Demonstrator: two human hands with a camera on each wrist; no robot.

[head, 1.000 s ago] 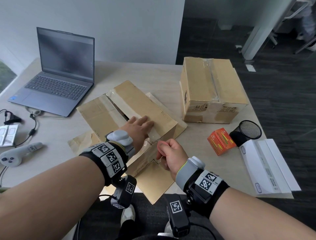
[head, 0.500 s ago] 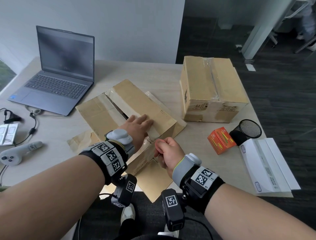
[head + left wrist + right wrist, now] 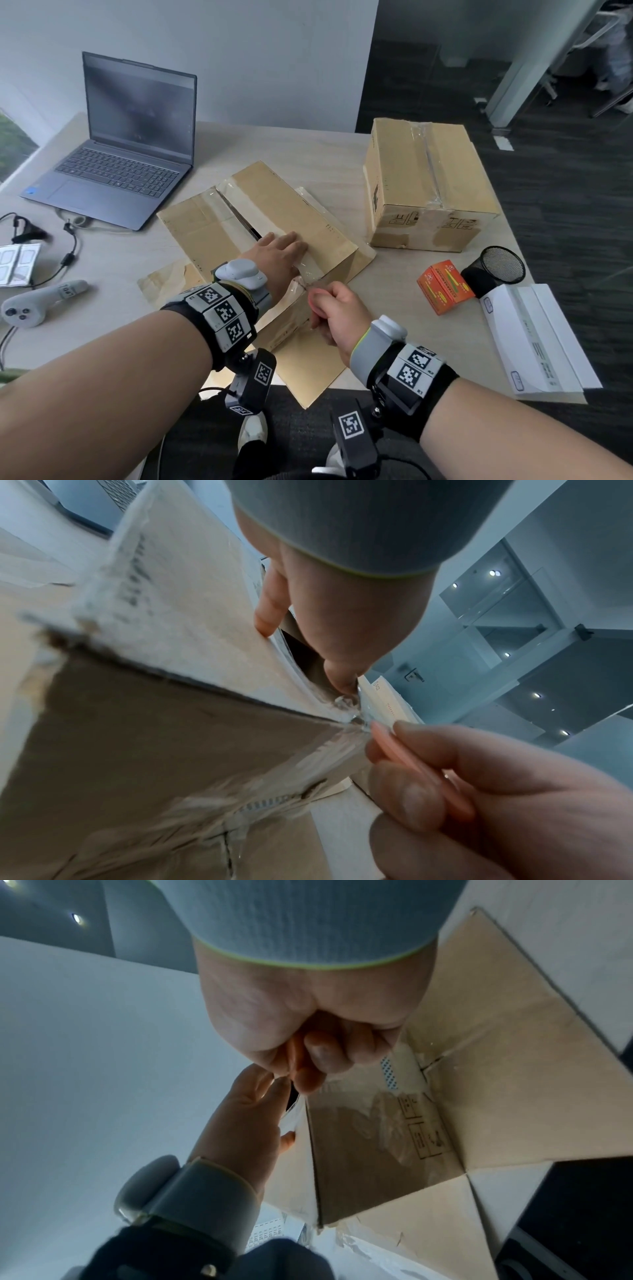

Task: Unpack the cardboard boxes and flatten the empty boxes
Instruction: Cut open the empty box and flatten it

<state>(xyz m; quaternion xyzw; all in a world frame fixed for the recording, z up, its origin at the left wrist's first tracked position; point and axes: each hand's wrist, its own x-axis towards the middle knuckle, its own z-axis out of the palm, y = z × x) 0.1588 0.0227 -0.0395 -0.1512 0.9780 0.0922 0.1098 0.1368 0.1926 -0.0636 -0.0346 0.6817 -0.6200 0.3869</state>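
Nearest the body, the right hand (image 3: 334,313) is curled into a pinch around a small pink tool (image 3: 421,767) — a blade or opener by the look of it, though too blurred to name — with its tip at the clear tape (image 3: 305,272) where the near corner of the opened box (image 3: 274,212) comes together. Just beyond, the left hand (image 3: 274,253) lies flat with straight fingers on the box's top panel, pressing it down and gripping nothing.

The step in hand seems to be parting the tape seam so this box can be collapsed. To do it well, the tip should ride along the gap between the flaps rather than dig into the cardboard, and the stroke should run away from the bracing hand, whose fingers lie near the tape line. Firm downward pressure from the left hand would keep the tape taut so it parts cleanly instead of stretching.

Further out on the table (image 3: 325,150) the sealed box (image 3: 424,181) stands closed, its tape intact — not yet unpacked. To its right, towards the person, lie an orange packet (image 3: 445,289), a black mesh cup (image 3: 493,270) and a white carton (image 3: 534,339); the laptop (image 3: 120,154) sits far left.
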